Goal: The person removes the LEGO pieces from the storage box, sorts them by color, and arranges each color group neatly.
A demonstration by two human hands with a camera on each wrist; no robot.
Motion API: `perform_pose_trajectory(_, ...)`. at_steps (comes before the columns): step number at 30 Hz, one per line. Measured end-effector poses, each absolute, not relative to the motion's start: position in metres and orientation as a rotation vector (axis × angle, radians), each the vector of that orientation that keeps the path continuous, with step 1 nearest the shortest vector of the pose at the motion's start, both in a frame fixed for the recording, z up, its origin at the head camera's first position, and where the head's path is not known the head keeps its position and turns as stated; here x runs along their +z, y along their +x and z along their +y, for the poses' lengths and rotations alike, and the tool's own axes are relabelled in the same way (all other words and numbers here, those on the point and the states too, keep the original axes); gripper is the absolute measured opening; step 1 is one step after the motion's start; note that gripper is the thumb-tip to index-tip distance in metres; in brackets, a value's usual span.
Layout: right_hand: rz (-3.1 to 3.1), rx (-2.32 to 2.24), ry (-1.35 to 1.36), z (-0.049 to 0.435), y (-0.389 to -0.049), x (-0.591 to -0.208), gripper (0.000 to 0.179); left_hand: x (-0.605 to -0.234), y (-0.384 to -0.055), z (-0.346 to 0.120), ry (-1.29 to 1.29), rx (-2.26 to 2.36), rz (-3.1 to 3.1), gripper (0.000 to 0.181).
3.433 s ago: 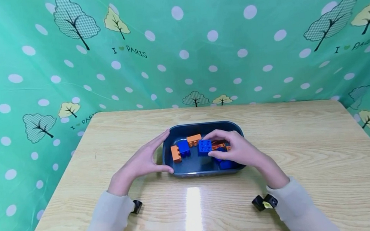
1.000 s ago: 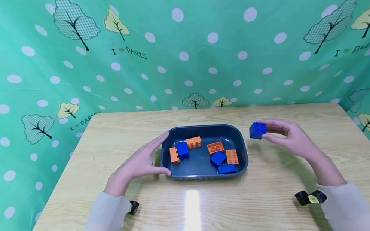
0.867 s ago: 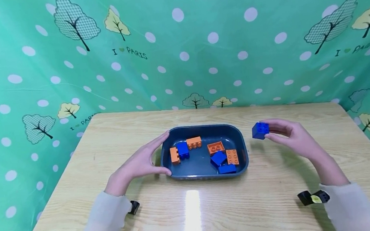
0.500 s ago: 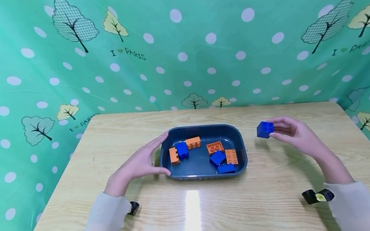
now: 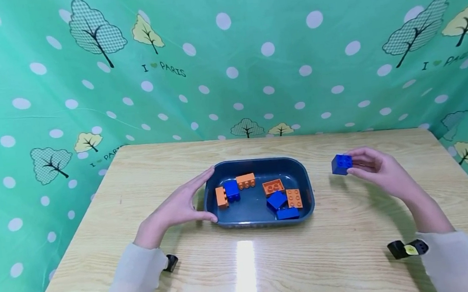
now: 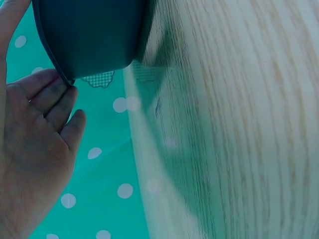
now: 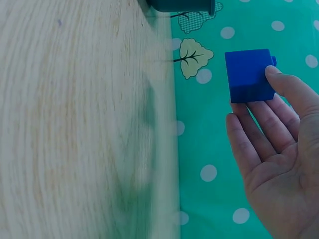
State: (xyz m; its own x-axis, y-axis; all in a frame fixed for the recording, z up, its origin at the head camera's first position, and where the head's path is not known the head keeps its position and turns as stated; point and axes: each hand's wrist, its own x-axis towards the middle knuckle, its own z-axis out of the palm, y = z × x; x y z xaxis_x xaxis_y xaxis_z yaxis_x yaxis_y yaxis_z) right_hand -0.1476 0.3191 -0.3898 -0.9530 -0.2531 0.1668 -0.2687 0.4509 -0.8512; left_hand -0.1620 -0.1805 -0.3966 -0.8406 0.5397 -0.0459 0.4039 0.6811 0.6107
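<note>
Pinched between the thumb and fingertips of my right hand (image 5: 386, 171) is a blue toy building brick (image 5: 341, 164), held above the table right of the bin. In the right wrist view the brick (image 7: 249, 74) shows a plain side, a stud peeking out near the thumb. My left hand (image 5: 174, 207) spans the left end of a dark blue plastic bin (image 5: 259, 222), thumb at the near corner and fingertips at the far one, fingers fairly straight. The left wrist view has fingertips against the bin's rim (image 6: 55, 62). Several orange bricks (image 5: 245, 181) and blue bricks (image 5: 232, 191) lie inside.
The bin stands on a light wood table (image 5: 180, 285) with a bright light reflection (image 5: 244, 273) in front of it. Behind and at both sides hangs a green curtain (image 5: 205, 39) printed with white dots and trees.
My right hand has lifted the blue brick out of the bin and carried it right, lately drifting a little further right. My left hand stays at the bin's left end.
</note>
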Motion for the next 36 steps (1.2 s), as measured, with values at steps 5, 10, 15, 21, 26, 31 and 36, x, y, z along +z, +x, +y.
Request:
perform_pose_trajectory(5, -2.659, 1.603, 0.478, 0.322, -0.149, -0.393, 0.034, -0.398, -0.163, -0.180, 0.774, 0.896, 2.672, 0.117)
perform_pose_trajectory(10, -2.672, 1.632, 0.481, 0.325, -0.150, -0.396, 0.034, -0.397, -0.162, -0.180, 0.792, 0.898, 2.678, 0.117)
perform_pose_trajectory(15, -2.676, 1.657, 0.497, 0.328, -0.152, -0.402, 0.034, -0.396, -0.161, -0.180, 0.785, 0.897, 2.678, 0.117)
perform_pose_trajectory(21, -2.690, 1.733, 0.513, 0.330, -0.154, -0.409, 0.034, -0.397, -0.163, -0.180, 0.757, 0.898, 2.665, 0.118)
perform_pose_trajectory(26, -2.710, 1.758, 0.510, 0.332, -0.155, -0.414, 0.035, -0.398, -0.163, -0.181, 0.762, 0.905, 2.661, 0.117)
perform_pose_trajectory(31, -2.712, 1.784, 0.509, 0.335, -0.156, -0.419, 0.034, -0.398, -0.162, -0.181, 0.770, 0.904, 2.667, 0.118)
perform_pose_trajectory(36, -2.703, 1.810, 0.514, 0.337, -0.156, -0.422, 0.035, -0.398, -0.162, -0.182, 0.778, 0.903, 2.672, 0.118)
